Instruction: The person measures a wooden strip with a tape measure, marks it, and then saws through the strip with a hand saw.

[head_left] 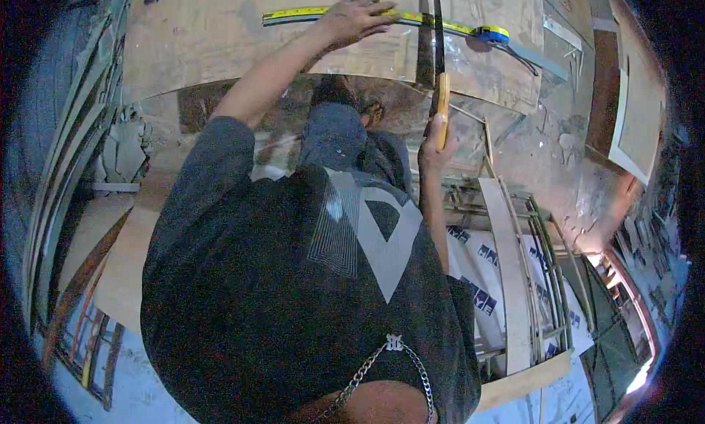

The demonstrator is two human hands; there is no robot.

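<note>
Yellow-handled handsaw [443, 99] is clutched in the right grip [437, 143], pulled-out tape measure [418, 18] on the plywood [213, 45] is kinda covered by the loosely splayed left grip [358, 18].

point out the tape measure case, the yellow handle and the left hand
Tape measure case [491, 35]: head view, middle of its body
Yellow handle [443, 101]: head view, exposed upper part
Left hand [354, 20]: head view, back of the hand

Plywood [198, 42]: free rm L end. Obst: tape measure [415, 18] across ctr to R, saw [443, 93] over near edge.
</note>
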